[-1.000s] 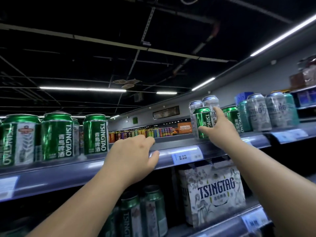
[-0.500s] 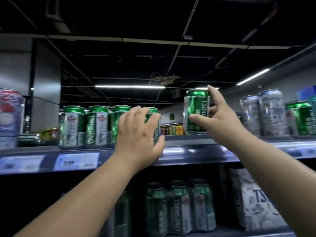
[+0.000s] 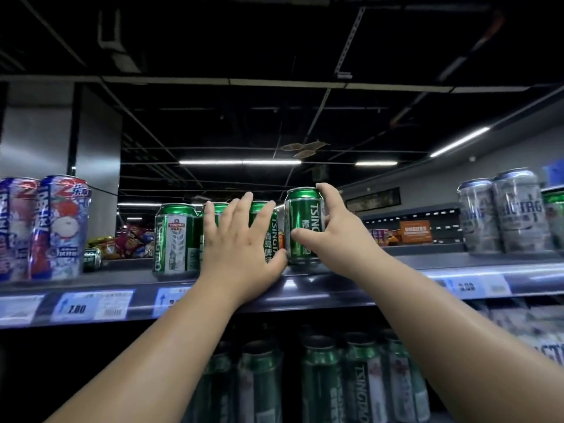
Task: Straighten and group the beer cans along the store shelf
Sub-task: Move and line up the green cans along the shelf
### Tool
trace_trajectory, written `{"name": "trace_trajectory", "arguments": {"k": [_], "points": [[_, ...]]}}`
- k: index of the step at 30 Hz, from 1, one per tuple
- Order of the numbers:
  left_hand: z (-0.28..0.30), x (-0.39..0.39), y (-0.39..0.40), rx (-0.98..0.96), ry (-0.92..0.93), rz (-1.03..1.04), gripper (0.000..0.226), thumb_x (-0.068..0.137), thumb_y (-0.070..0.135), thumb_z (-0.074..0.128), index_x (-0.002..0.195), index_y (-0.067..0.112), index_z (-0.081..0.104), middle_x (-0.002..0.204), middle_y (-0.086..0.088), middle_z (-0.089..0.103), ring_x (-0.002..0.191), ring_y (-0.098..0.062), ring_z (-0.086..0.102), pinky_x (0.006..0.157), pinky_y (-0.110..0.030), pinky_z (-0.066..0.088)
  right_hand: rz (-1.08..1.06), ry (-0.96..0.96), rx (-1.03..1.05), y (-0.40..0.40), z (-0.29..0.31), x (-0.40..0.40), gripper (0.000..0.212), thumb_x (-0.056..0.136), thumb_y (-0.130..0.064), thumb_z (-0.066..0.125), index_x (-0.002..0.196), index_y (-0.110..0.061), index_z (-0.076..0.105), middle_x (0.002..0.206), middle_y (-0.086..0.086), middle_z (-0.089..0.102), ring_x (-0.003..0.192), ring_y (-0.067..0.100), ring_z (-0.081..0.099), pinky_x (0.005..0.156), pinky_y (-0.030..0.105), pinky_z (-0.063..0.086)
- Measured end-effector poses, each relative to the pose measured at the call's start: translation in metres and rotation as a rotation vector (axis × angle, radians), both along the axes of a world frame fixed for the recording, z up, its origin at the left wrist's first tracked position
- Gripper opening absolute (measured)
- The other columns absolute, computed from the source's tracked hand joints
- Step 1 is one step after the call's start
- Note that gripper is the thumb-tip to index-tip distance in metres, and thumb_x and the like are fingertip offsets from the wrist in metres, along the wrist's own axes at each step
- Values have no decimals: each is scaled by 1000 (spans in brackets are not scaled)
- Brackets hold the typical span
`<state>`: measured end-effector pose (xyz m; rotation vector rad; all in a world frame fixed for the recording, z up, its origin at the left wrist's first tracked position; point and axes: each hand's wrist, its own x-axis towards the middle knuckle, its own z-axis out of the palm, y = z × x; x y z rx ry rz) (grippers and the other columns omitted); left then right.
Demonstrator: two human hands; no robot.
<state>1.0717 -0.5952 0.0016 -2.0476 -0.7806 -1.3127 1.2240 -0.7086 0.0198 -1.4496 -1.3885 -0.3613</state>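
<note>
A row of green Tsingtao cans [image 3: 176,239] stands on the upper shelf [image 3: 351,288]. My right hand [image 3: 334,236] grips one green can [image 3: 303,225] from its right side, thumb across the front, and the can stands on the shelf at the right end of the row. My left hand [image 3: 241,248] lies with straight fingers flat against the fronts of the middle cans, hiding most of them. A can with a green and white label [image 3: 270,236] shows between my hands, right beside the held can.
Tall red and blue cans [image 3: 59,227] stand at the shelf's left. Tall silver cans [image 3: 503,212] stand at the right, with a gap before them. Price tags [image 3: 91,305] line the shelf edge. More green cans [image 3: 320,380] fill the shelf below.
My right hand has carried the green can leftward and down onto the shelf beside the row. My left hand has moved up onto the fronts of the cans. My view has swung left.
</note>
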Motion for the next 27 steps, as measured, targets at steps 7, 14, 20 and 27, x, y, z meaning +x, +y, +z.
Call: {"name": "trace_trajectory", "arguments": {"k": [7,14,20,27], "points": [[-3,0,0,13,1,-14,84,77,70,31,152,32,22,161,-10,18,147,-29,15,116,-56,-12,-29,-52,-88,9,-5,1,106,73,-53,80,153,-45,10,137,5,56,111,20,63,94,44,55],[-3,1,1,13,2,-26,86,75,70,32,152,33,19,162,-10,15,147,-29,12,115,-57,-14,170,236,-352,31,16,28,161,41,-77,89,159,-34,-12,167,8,22,146,30,34,116,54,33],[-4,1,2,21,12,-37,87,74,70,33,153,35,17,162,-12,14,147,-31,12,114,-59,-14,194,98,-393,35,9,28,153,45,-85,81,158,-41,-11,153,0,48,119,16,59,91,37,52],[-4,0,-1,13,35,-35,88,77,71,30,155,38,8,163,-15,8,149,-32,9,113,-60,-16,-111,-361,-117,15,-13,5,101,83,-78,49,143,-60,-30,150,-7,49,115,16,60,82,43,54]]}}
